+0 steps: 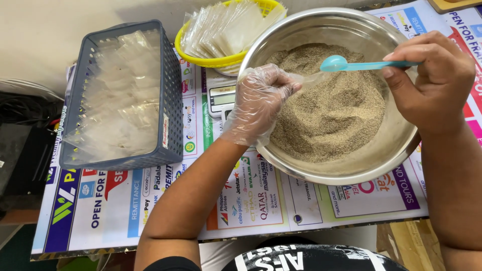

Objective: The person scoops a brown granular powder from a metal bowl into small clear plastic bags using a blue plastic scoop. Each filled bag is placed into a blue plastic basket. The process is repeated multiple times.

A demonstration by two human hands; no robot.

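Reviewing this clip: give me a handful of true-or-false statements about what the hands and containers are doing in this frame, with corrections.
1. The right hand holds a light blue spoon over the steel bowl. True.
2. The left hand is bare. False: it wears a clear plastic glove and pinches a small clear bag by the spoon.
3. The bowl holds a brownish grainy powder. True.
4. The grey-blue basket is filled with fruit. False: it holds small clear bags.
5. The yellow basket sits beyond the bowl's left side and holds a stack of clear bags. True.
6. A small scale stands inside the bowl. False: it sits on the table, partly hidden behind the left hand.
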